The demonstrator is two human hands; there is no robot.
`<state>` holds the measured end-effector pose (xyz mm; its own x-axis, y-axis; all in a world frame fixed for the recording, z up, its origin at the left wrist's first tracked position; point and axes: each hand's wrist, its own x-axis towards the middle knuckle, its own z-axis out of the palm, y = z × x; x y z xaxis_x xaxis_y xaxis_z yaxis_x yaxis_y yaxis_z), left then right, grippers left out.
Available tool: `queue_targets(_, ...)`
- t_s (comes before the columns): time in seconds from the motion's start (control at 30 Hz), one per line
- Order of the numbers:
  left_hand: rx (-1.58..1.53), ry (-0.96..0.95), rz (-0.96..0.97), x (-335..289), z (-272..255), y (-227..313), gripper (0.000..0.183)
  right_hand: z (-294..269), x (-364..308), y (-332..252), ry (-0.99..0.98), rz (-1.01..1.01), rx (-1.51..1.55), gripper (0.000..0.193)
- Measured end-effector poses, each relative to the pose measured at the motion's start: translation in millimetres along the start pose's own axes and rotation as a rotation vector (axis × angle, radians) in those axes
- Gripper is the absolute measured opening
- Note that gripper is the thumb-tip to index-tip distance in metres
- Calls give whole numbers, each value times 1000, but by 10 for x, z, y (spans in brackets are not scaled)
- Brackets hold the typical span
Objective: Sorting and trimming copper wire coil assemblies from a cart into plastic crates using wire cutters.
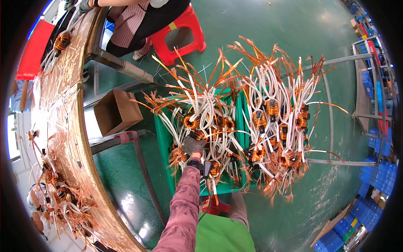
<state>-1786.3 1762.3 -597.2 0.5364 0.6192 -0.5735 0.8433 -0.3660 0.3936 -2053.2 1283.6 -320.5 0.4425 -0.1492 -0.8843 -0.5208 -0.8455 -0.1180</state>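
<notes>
My left hand [193,145], in a grey glove on a pink patterned sleeve, reaches down into a green crate [163,143] on the floor. The crate is heaped with copper coils [191,122] that have long white-sleeved leads and bare copper ends. The fingers are curled onto a dark coil [198,135] near the middle of the heap. A small black device [206,168] sits at the wrist. My right hand is out of the picture. A second green crate [241,110] stands right beside the first, piled with more coils [272,110].
A curved wooden workbench [79,143] runs down the left, with coils [58,197] on its near end. Under it stands an open cardboard box [115,111]. Another person [138,21] sits at the far end beside a red stool [180,35]. Blue crates [378,176] line the right.
</notes>
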Motion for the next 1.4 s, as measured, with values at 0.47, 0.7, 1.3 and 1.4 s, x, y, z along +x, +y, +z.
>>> queue_targets(0.47,-793,-512,117,-2976,-2066,-165,49,-825,-1018,-1796,184,-652,-193,53)
queue_targets(0.7,-403,-213,648,-4142,-3467,486,58,-1224,-1804,-2514,362,-1018,-293,54)
queue_targets(1.3,-153,7,1051,-5122,-4317,571,54,-1402,-2483,-2366,392,-1388,-260,41)
queue_targets(1.4,-183,34,1118,-5194,-4285,563,57,-1293,-2383,-2260,911,-1545,-437,33)
